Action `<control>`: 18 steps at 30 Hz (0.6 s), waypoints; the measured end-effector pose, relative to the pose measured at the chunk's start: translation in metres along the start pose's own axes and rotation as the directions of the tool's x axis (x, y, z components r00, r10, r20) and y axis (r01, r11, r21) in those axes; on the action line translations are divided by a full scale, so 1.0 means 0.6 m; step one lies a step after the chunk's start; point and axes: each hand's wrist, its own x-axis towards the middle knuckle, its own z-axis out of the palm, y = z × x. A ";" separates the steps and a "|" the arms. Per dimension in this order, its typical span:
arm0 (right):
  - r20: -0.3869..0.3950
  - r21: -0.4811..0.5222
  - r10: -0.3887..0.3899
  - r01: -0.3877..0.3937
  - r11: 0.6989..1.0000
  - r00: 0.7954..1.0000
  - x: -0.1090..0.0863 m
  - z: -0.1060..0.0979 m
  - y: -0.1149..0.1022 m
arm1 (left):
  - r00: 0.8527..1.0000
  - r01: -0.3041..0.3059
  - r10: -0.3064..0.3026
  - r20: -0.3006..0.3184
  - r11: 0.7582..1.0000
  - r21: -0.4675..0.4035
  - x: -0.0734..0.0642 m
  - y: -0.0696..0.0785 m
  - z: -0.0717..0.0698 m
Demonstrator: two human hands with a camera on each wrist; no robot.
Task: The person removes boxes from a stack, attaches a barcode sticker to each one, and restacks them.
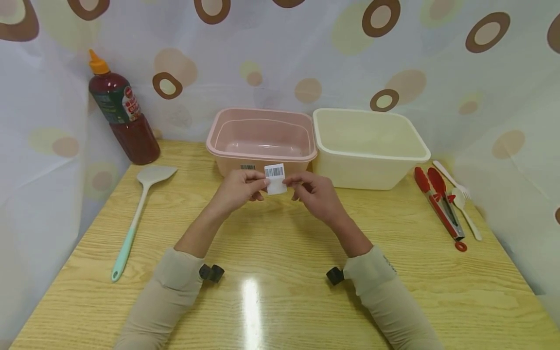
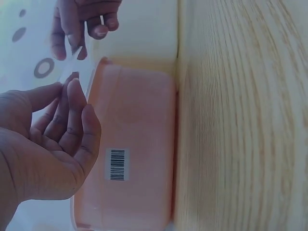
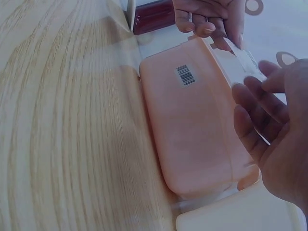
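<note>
Head: left hand (image 1: 236,188) and right hand (image 1: 318,195) pinch opposite edges of white barcode slip (image 1: 275,186), raised in front of pink bin (image 1: 262,158) over tabletop (image 1: 280,243).
Left wrist: left thumb and fingertips closed together on slip; barcode sticker (image 2: 117,164) on pink bin.
Right wrist: slip spans both hands.

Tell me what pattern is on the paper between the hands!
Black barcode stripes on the white paper, clearest in the head view.

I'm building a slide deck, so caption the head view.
Left-hand fingers and right-hand fingers pinch a small rectangular white barcode label in front of a pink open-topped plastic tub.
</note>
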 end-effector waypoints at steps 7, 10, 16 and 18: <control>-0.038 0.023 -0.042 0.043 0.999 0.998 0.003 -0.001 0.001 | 0.992 -0.117 0.112 0.065 0.991 0.071 0.000 -0.008 0.005; -0.003 -0.007 -0.055 0.055 0.998 0.998 0.004 0.002 0.002 | 0.979 -0.185 0.175 0.105 0.978 0.098 0.000 -0.010 0.009; 0.025 -0.065 -0.043 0.044 0.997 0.999 0.004 0.006 0.003 | 0.960 -0.256 0.237 0.149 0.959 0.121 -0.002 -0.009 0.012; 0.027 -0.071 -0.038 0.040 0.997 0.999 0.003 0.006 0.002 | 0.957 -0.265 0.244 0.154 0.955 0.134 -0.003 -0.008 0.011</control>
